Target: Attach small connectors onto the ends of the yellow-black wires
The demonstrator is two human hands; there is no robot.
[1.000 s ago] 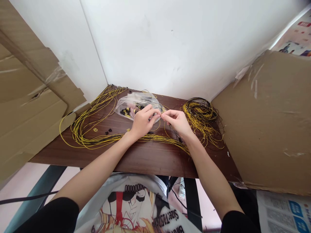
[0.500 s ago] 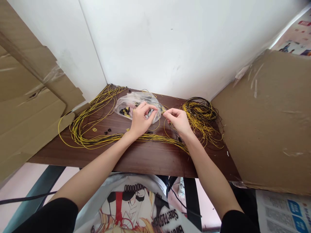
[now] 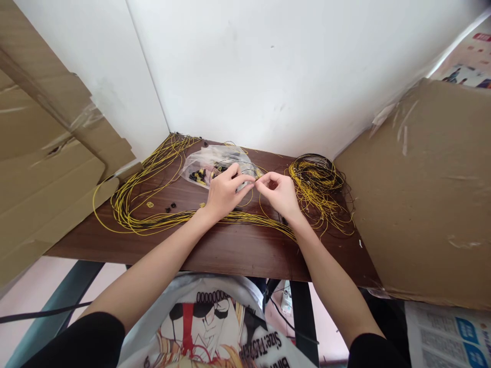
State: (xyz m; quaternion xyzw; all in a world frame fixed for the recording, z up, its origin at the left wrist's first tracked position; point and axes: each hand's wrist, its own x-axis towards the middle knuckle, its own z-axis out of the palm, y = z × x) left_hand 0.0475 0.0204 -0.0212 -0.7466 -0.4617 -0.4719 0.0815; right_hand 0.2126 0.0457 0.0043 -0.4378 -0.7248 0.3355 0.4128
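Observation:
My left hand (image 3: 226,191) and my right hand (image 3: 281,195) meet fingertip to fingertip above the table, each pinched closed. A thin wire (image 3: 245,163) runs by the fingers, and my right hand appears to grip its end. Whatever the left fingertips pinch is too small to make out. Just behind the left hand lies a clear plastic bag (image 3: 194,159) with small black and yellow pieces (image 3: 198,176) in it. Under both forearms a long bundle of yellow and black wires (image 3: 141,223) stretches across the brown table (image 3: 245,250).
A coiled tangle of yellow and black wires (image 3: 318,179) sits at the right. Loose black pieces (image 3: 171,207) and a yellow piece (image 3: 150,204) lie left of centre. Cardboard panels, left (image 3: 49,168) and right (image 3: 422,194), flank the table, with a white wall (image 3: 261,82) behind.
My left fingertips have moved right and slightly down until they meet the right ones. The right hand has shifted only a little. The wires and bag stay put.

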